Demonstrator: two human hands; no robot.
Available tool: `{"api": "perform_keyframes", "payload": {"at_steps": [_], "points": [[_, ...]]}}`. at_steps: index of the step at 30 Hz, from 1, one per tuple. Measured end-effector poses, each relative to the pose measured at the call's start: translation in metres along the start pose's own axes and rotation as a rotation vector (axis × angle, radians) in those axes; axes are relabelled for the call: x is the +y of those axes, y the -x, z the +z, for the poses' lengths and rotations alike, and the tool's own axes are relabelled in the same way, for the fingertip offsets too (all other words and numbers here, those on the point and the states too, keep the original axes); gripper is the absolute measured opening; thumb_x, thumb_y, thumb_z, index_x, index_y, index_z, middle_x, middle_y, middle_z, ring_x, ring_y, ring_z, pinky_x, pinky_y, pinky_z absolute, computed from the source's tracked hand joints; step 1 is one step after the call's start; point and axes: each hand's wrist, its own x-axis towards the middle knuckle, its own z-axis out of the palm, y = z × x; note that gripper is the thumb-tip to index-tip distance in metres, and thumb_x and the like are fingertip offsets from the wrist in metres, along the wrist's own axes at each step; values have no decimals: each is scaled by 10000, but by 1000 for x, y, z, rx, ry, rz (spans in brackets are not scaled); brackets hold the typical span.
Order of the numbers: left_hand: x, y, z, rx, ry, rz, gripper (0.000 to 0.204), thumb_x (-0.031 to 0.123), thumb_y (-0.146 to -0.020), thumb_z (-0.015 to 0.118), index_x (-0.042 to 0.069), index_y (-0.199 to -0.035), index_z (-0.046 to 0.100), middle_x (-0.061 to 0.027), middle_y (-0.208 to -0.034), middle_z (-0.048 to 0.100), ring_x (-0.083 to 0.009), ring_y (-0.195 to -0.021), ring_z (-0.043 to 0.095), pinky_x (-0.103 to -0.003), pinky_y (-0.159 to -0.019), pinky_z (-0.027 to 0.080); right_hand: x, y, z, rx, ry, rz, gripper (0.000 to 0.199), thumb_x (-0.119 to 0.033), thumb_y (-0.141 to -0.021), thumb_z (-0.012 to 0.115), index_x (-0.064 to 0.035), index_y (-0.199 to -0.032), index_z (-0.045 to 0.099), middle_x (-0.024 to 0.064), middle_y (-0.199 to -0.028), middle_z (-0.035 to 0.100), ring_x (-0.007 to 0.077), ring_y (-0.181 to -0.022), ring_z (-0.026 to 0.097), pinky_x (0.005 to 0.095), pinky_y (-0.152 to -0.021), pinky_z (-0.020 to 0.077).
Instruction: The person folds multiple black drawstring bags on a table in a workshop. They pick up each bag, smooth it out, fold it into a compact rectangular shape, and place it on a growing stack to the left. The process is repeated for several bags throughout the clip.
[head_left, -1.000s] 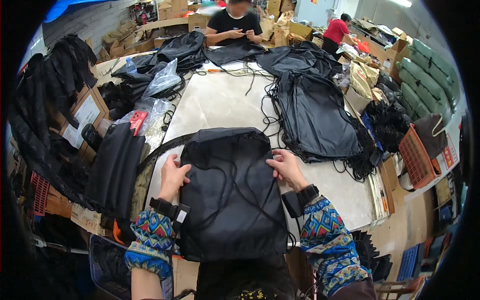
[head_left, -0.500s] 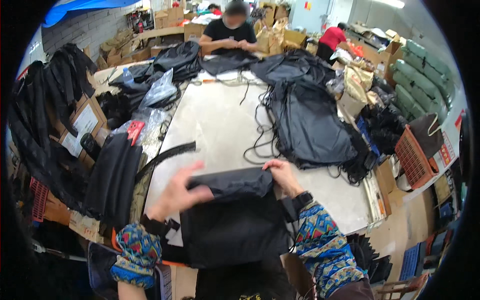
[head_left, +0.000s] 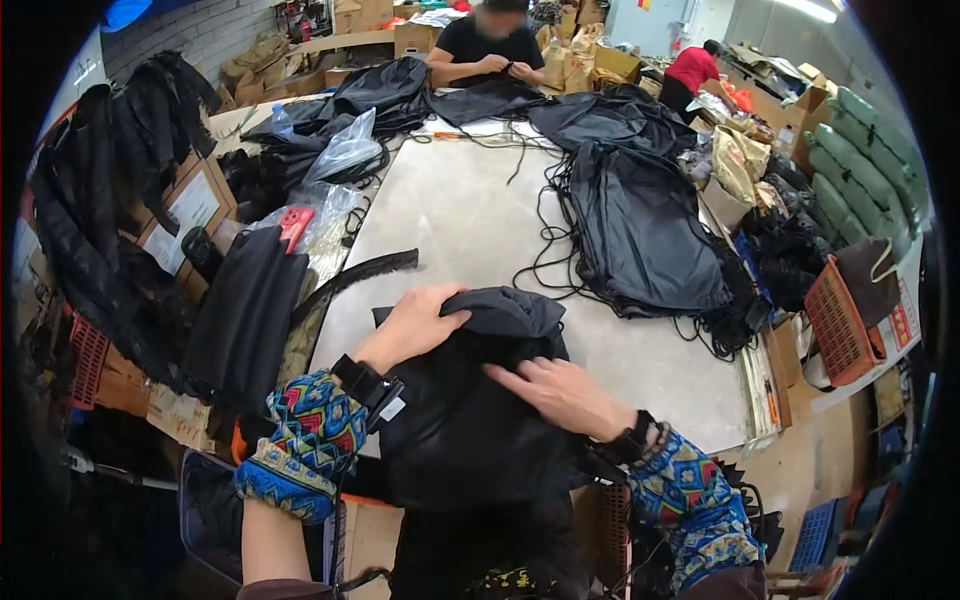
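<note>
A black fabric bag (head_left: 470, 450) hangs over the near edge of the pale table, its top part lying on it. My left hand (head_left: 420, 322) pinches the bag's upper edge between thumb and fingers, left of the rumpled top fold. My right hand (head_left: 570, 398) lies low over the bag's right half, index finger stretched out to the left and the others loosely bent. Whether it touches the cloth I cannot tell. Beyond the bag's upper left corner lies a dark fabric strip (head_left: 372, 273).
Black corded bags (head_left: 645, 235) pile along the table's right side. Folded black cloth (head_left: 245, 310) with a red phone-like object (head_left: 293, 226) lies left. A co-worker in black (head_left: 490, 50) handles dark cloth at the far end. An orange basket (head_left: 838, 325) stands right.
My left hand has come down onto the bag's upper edge. My right hand has let go of the top right corner and moved nearer, over the bag. The whole view has shifted slightly.
</note>
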Motion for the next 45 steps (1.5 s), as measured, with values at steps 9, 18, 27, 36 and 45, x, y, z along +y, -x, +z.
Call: {"api": "perform_keyframes", "payload": {"at_steps": [9, 18, 27, 36, 45], "points": [[9, 18, 4, -305, 210, 157, 500, 106, -917, 584, 49, -1395, 452, -185, -1337, 545, -267, -1237, 527, -331, -1031, 395, 5, -33, 50, 160, -140, -54, 331, -45, -782, 564, -7, -1107, 618, 135, -931, 628, 296, -898, 636, 368, -739, 527], [-8, 70, 60, -216, -382, 304, 479, 263, -888, 629, 272, -1354, 517, -126, -1473, 376, -346, -1330, 369, -483, -1052, 345, 39, 93, -2, -189, -302, -37, 806, -139, -766, 688, -106, -1476, 307, 174, -1449, 400, 412, -1257, 449, 468, -1038, 388], [4, 88, 59, -224, -402, 399, 467, 264, -867, 642, 274, -1323, 538, -121, -1440, 414, -338, -1302, 397, -465, -1035, 363, -29, 111, 4, -33, -264, -221, 883, -135, -537, 766, -152, -1373, 482, 62, -1501, 381, 293, -1423, 294, 487, -1145, 273], [-9, 88, 38, -395, 125, 324, 526, 164, -868, 648, 191, -1375, 508, -177, -1417, 458, -338, -1328, 402, -439, -1093, 326, -6, 39, 43, 338, -1260, 638, 271, -247, -900, 693, -9, -1028, 678, 40, -841, 698, 67, -783, 568, 282, -721, 494], [-11, 155, -12, -183, 838, -220, 778, 622, -891, 527, -24, -1323, 497, -144, -1258, 575, -197, -1205, 499, -335, -1000, 410, 15, 25, 68, 436, -1349, 874, 330, -290, -925, 645, 26, -1022, 648, 37, -912, 683, 99, -823, 587, 284, -745, 487]]}}
